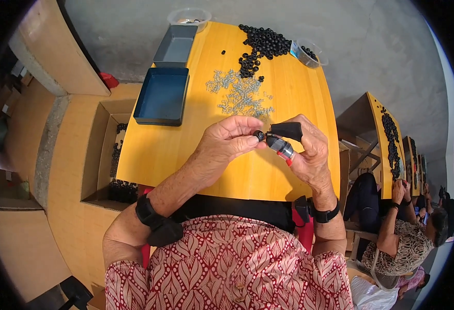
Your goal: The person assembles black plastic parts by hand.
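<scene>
Over the front half of the yellow table (149, 170), my left hand (232, 135) pinches a small black round part (258, 135) between thumb and fingertips. My right hand (312, 155) is wrapped round a hand tool with a black lever, a grey-and-clear body and a red band (284, 147). The tool's tip points left, close against the black part; whether they touch I cannot tell. Beyond my hands lie many small clear pieces (242, 95), spread loosely. Behind them is a heap of black round parts (268, 42).
At the table's left stand a dark blue tray (162, 118) and a grey tray (160, 54). Clear tubs sit at the back left (188, 14) and back right (307, 61). A cardboard box (96, 155) with black parts is left of the table. Other people (400, 253) work at tables to the right.
</scene>
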`<state>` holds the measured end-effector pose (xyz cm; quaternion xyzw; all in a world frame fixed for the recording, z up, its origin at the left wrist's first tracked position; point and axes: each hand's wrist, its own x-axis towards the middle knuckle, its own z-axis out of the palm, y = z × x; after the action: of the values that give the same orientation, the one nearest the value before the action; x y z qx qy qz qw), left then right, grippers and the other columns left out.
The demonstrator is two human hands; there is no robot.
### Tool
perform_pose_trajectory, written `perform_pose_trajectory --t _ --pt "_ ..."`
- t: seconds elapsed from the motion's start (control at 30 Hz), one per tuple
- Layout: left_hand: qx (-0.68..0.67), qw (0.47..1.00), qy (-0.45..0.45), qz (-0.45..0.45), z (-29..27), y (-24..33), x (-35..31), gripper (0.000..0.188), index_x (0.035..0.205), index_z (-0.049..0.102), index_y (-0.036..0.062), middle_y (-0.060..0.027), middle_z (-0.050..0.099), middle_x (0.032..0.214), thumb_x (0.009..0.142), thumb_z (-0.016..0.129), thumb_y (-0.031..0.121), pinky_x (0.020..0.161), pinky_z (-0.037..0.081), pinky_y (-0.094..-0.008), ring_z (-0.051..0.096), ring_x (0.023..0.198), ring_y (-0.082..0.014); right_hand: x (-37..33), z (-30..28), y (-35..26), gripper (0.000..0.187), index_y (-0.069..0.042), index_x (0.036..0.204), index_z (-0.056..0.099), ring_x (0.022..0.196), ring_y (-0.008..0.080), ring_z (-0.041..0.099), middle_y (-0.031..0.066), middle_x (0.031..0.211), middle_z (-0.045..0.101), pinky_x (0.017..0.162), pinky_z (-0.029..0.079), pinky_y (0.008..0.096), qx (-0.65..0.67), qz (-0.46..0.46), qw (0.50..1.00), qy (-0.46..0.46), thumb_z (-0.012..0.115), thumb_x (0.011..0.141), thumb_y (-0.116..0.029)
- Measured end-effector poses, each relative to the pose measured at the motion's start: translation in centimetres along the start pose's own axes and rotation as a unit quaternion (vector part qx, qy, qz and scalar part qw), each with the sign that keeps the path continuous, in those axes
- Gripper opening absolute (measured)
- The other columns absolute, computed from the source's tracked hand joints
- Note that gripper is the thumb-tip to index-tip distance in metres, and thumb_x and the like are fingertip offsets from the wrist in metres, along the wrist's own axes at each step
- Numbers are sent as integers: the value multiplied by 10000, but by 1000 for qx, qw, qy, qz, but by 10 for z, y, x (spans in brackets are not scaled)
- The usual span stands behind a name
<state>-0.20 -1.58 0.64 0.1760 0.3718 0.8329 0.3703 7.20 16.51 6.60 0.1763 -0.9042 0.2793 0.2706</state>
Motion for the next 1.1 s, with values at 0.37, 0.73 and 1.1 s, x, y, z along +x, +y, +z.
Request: perform_pose_trajectory --t 0.37,0.73,1.1 --pt "9 999 -14 -32 -1 -6 -1 231 1113 588 -19 -70 626 1054 899 618 62 898 489 -256 619 987 -150 -3 -9 -1 271 -54 922 673 724 277 585 91 778 599 637 465 351 -12 -13 999 -45 773 670 -67" --pt "83 996 -10 -32 0 -6 -2 239 1098 611 -24 -54 645 1008 891 632 91 879 474 -247 612 941 -119 0 -11 -2 232 -45 869 651 699 275 569 77 757 585 620 458 366 -44 -44 995 -72 772 687 -122" --pt "148 989 -13 -8 0 -4 -4 216 1070 616 -40 -50 650 979 890 622 79 848 486 -242 624 909 -116 6 -14 -4 171 -46 812 629 685 267 546 69 726 537 615 427 369 -77 -77 987 -120 750 708 -108"
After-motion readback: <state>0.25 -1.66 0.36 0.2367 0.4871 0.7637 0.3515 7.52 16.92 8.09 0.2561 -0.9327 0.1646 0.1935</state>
